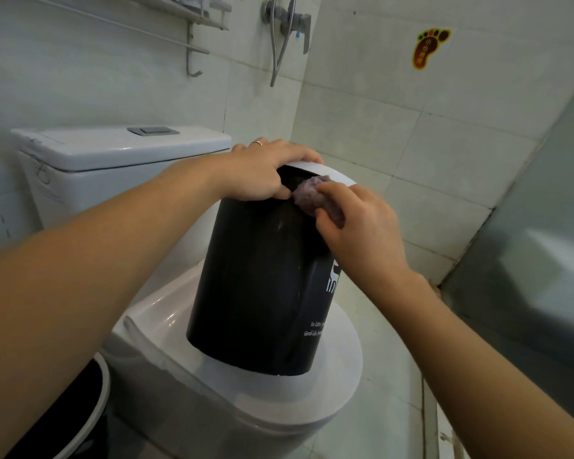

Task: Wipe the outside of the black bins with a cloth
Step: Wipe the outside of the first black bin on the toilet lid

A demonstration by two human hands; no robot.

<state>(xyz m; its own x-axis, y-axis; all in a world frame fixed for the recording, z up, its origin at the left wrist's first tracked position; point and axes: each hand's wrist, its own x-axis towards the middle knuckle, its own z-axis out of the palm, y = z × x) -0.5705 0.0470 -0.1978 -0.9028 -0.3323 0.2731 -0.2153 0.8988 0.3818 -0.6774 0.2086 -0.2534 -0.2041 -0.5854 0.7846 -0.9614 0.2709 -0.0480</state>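
Mid-wipe on the black bin (259,279) standing on the closed toilet lid (338,385) — left hand (262,170) curled over its white rim, right hand (355,223) pinching the purple cloth (307,193) against the upper wall — next probably strokes downward, bin kept braced.

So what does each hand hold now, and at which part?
The left hand grips the black bin at its white top rim. The right hand holds a bunched purple cloth against the bin's upper side.
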